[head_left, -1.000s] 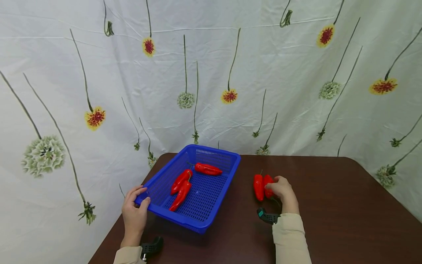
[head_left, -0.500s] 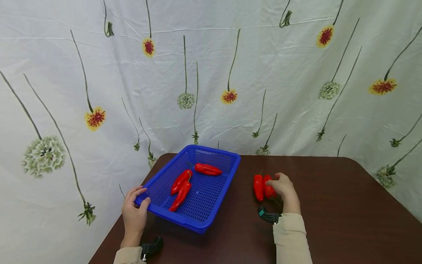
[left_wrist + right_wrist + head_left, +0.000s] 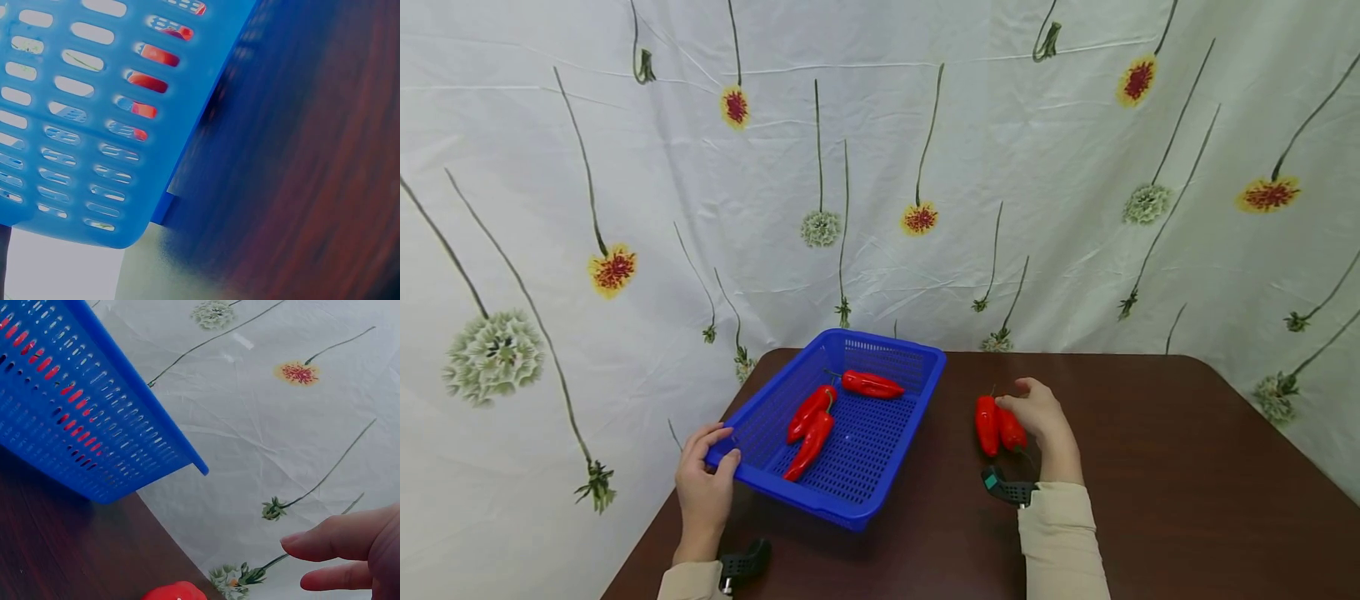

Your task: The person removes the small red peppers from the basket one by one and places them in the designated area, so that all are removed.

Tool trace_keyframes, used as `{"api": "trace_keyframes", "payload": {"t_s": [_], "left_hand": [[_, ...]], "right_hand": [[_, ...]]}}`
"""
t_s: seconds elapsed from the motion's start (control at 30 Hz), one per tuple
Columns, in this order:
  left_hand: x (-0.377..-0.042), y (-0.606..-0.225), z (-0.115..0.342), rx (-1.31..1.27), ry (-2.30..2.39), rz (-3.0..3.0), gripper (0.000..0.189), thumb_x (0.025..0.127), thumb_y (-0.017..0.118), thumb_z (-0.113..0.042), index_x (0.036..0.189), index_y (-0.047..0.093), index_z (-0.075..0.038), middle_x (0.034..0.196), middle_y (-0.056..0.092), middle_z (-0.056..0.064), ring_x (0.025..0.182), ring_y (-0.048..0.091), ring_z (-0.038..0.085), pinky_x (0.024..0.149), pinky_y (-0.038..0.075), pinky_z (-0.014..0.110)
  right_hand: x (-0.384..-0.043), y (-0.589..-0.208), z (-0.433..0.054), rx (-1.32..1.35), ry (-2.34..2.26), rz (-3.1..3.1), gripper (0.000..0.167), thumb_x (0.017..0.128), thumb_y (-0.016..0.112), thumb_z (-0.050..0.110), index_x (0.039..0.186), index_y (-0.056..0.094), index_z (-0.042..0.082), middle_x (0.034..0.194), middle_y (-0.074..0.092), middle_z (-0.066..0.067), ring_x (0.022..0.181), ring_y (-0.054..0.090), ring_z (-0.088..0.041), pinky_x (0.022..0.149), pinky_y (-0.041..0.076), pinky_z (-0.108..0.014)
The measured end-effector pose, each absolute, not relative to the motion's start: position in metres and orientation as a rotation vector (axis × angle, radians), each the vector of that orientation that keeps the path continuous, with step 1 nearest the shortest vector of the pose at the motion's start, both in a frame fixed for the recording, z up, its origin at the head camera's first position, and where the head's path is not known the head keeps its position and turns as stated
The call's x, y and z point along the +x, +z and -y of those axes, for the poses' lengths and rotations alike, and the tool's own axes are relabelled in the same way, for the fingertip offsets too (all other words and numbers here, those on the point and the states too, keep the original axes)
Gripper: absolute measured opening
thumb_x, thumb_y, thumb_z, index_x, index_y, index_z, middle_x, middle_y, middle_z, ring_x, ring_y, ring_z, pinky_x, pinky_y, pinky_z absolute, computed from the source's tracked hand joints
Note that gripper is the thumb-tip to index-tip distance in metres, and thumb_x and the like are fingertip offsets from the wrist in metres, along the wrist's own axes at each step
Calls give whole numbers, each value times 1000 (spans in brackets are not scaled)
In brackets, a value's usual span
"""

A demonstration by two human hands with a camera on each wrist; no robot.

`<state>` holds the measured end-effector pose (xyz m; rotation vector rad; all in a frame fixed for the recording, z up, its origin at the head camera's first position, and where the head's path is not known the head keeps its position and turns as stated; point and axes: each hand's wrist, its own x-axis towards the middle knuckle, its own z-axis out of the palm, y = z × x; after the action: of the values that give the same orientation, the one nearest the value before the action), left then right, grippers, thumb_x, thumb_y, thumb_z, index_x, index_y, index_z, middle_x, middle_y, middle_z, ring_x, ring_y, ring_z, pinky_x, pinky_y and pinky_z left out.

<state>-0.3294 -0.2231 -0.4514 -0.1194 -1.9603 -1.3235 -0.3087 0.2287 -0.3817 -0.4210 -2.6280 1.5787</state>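
My left hand [image 3: 703, 492] grips the near left corner of a blue plastic basket [image 3: 820, 502], thumb and fingers at its rim. In the left wrist view the slotted basket wall [image 3: 187, 75] fills the left side and the hand is out of sight. Two red peppers, a left one [image 3: 987, 425] and a right one [image 3: 1012, 432], lie side by side on the table. My right hand [image 3: 1043, 421] is over them, fingertips near the top of the pair. In the right wrist view its thumb and finger [image 3: 340, 539] are apart with nothing between them.
Inside the basket lie three red peppers: one across the back [image 3: 872, 384] and two others [image 3: 811, 412] together on the left. A dark brown table [image 3: 1150, 467] carries everything. Behind it hangs a white flower-patterned cloth [image 3: 865, 167].
My right hand has shifted up and left from the right pepper toward the left one, uncovering more of the right pepper. The left hand and basket have stayed in place.
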Motion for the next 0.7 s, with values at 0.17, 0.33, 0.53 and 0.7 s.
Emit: {"api": "trace_keyframes", "payload": {"t_s": [0.17,0.33,0.53,0.7], "left_hand": [[-329,-451,222,-112,-1325,1962,27,82,64,8,109,69,7,125,62,14,109,50,-7,77,38,2],[-328,-450,221,-122,-1334,1955,27,82,64,8,109,70,6,125,62,15,108,51,-6,76,38,3],[-327,-448,221,-141,-1322,1945,28,83,65,7,110,71,5,124,63,14,107,50,-5,74,38,3],[-328,-449,221,-134,-1325,1944,28,82,66,8,109,71,5,122,62,3,108,50,-5,77,37,2]], "right_hand": [[-308,-379,-225,-372,1591,2644,63,98,55,22,150,32,-4,148,40,-34,132,42,-49,106,38,-61],[-308,-378,-220,-351,1604,2643,62,98,56,24,150,34,-3,146,43,-32,131,44,-47,106,39,-62],[-309,-377,-215,-322,1635,2627,62,97,58,25,148,37,-1,143,46,-29,130,44,-46,106,38,-62],[-310,-376,-211,-295,1622,2642,61,97,58,25,148,38,-2,142,47,-29,129,46,-45,106,39,-61]]}}
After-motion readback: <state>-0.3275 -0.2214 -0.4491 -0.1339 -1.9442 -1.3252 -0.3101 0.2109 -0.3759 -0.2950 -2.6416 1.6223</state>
